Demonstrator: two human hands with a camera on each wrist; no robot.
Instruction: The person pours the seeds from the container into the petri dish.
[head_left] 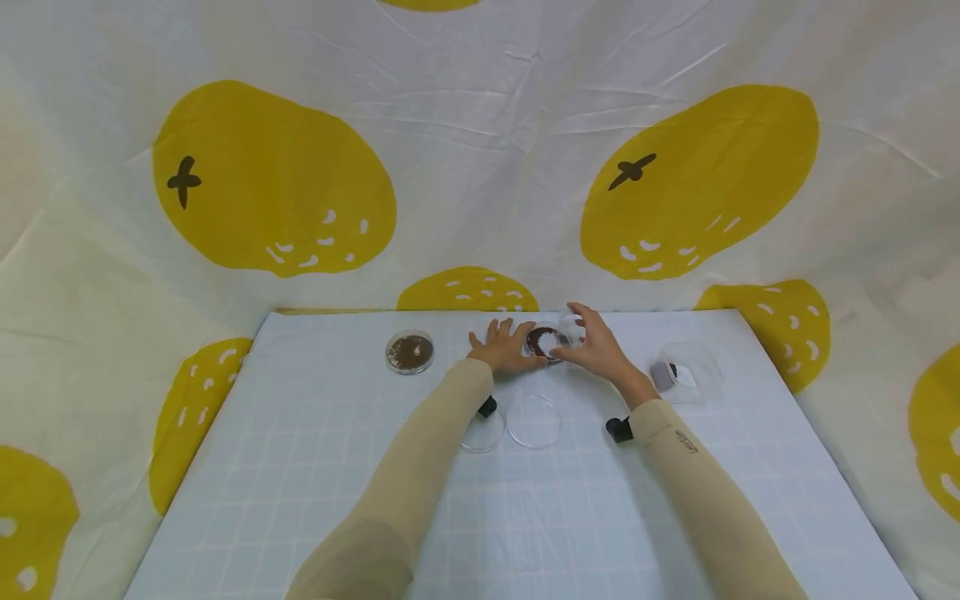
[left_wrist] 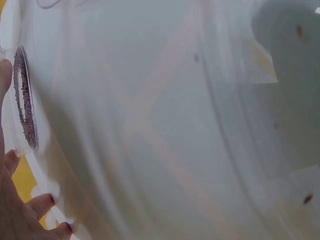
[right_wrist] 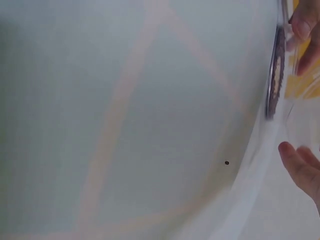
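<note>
My left hand is at the near petri dish, thumb and index finger curved round its left side, other fingers spread on the table. Dark brown granules ring a white patch in this dish; the left wrist view shows the granules edge-on. From the right, my right hand grips a clear plastic container between thumb and fingers, over the dish's right edge. Its outline is faint, so its exact shape cannot be told. Also in the right wrist view are the dish and fingers.
Left of my hands stands another petri dish with brown granules and pale bits. Two clear round lids, one beside the other, lie nearer, the left one partly behind my sleeve. A clear box with a small grey-and-white item is at right.
</note>
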